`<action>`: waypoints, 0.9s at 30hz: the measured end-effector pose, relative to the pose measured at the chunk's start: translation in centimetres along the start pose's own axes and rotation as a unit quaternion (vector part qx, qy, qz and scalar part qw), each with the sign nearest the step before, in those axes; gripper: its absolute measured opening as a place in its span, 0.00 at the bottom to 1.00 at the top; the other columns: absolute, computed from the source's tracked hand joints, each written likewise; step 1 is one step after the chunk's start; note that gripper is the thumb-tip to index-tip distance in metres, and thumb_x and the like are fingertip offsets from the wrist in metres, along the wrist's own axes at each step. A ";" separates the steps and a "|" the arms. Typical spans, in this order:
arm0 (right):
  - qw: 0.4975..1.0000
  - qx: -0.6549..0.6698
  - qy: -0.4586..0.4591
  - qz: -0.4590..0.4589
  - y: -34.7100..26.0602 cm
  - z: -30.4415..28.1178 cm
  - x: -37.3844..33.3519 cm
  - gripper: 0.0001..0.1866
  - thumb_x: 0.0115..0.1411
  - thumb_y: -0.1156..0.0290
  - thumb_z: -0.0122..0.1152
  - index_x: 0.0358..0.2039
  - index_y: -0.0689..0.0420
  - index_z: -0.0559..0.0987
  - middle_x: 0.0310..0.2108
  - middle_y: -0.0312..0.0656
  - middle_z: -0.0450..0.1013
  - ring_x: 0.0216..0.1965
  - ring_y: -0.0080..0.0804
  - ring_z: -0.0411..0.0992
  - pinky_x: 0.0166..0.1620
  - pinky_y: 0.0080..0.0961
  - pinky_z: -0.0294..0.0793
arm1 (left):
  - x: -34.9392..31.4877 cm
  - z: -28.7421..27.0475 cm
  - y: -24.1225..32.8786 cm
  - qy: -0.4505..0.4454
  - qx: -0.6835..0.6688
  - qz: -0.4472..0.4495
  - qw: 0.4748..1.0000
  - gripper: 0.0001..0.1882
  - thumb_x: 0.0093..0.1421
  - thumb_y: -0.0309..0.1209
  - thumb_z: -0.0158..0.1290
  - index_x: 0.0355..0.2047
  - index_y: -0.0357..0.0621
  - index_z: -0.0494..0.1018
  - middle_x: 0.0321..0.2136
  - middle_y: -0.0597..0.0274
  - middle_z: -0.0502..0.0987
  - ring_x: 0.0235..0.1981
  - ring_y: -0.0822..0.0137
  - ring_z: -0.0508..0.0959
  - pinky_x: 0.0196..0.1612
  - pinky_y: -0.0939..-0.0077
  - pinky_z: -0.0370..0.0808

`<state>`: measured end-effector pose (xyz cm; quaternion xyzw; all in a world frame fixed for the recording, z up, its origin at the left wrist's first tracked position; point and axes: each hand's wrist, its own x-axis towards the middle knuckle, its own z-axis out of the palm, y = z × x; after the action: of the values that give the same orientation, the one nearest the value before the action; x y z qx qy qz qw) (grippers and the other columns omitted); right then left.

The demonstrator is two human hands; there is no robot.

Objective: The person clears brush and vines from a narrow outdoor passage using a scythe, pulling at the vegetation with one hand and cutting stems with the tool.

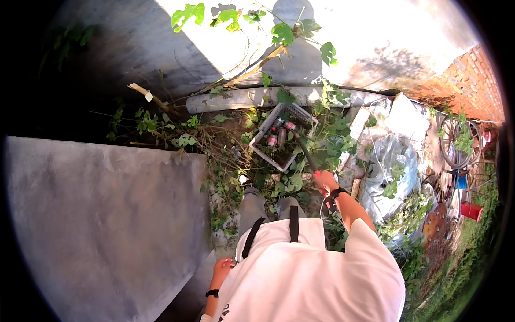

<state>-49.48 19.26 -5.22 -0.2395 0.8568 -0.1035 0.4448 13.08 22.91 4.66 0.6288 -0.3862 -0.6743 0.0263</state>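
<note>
My right hand (325, 181) is shut on the red handle of a long dark-bladed tool (304, 151) that points up toward a grey plastic crate (264, 156) holding several bottles. Green vines and weeds (289, 182) grow around the hand and crate. My left hand (222, 267) hangs low by my side with its fingers curled; whether it holds something I cannot see. It is close to the grey concrete wall (102, 214) on the left.
A concrete beam (241, 98) lies behind the crate. A leafy branch (257, 64) rises above it. Crumpled plastic sheeting (389, 161) and rubble sit at the right, with a brick wall (469, 80), a wheel (456, 142) and a red container (472, 210) beyond.
</note>
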 end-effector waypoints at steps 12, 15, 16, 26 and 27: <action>0.845 0.527 -0.025 0.084 6.8 3.6 -3.2 0.16 0.58 0.60 0.64 0.24 0.58 0.71 0.16 0.37 0.66 0.13 0.28 0.65 0.17 0.28 0.67 | -1.9 -1.2 -3.7 0.026 0.182 0.079 0.980 0.09 0.63 0.30 0.57 0.42 0.41 0.78 0.31 0.64 0.82 0.33 0.75 0.78 0.38 0.79 0.74; 0.736 0.661 -0.062 0.133 6.7 3.8 -1.1 0.17 0.59 0.58 0.64 0.26 0.56 0.68 0.18 0.36 0.65 0.15 0.25 0.64 0.18 0.23 0.66 | -3.2 -2.8 -3.9 0.029 0.231 0.024 0.972 0.11 0.60 0.32 0.60 0.42 0.43 0.79 0.33 0.65 0.82 0.34 0.75 0.78 0.39 0.79 0.73; 0.664 0.731 -0.079 0.134 7.2 3.7 0.0 0.17 0.59 0.58 0.64 0.26 0.55 0.68 0.18 0.35 0.65 0.15 0.24 0.64 0.18 0.21 0.66 | -3.3 -4.4 -5.1 0.024 0.234 0.007 0.972 0.11 0.59 0.32 0.60 0.42 0.43 0.79 0.33 0.65 0.82 0.35 0.75 0.79 0.40 0.79 0.74; 0.464 0.846 -0.086 0.250 2.2 6.9 7.5 0.14 0.66 0.62 0.57 0.30 0.55 0.65 0.20 0.34 0.65 0.19 0.25 0.66 0.26 0.26 0.73 | -9.2 0.0 11.1 0.150 0.085 -0.179 0.969 0.11 0.66 0.29 0.46 0.45 0.39 0.73 0.35 0.53 0.81 0.27 0.68 0.79 0.29 0.76 0.74; 0.411 0.882 -0.092 0.211 3.5 8.2 8.7 0.14 0.65 0.64 0.55 0.27 0.56 0.65 0.19 0.34 0.64 0.19 0.24 0.66 0.26 0.23 0.72 | -9.2 -0.3 11.5 0.141 0.088 -0.176 0.970 0.11 0.66 0.30 0.47 0.44 0.39 0.73 0.34 0.54 0.80 0.31 0.66 0.80 0.33 0.74 0.76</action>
<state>-48.22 18.26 -17.56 0.4654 0.2706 -0.6821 0.4949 10.08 19.48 18.71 0.7754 -0.3197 -0.5363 -0.0946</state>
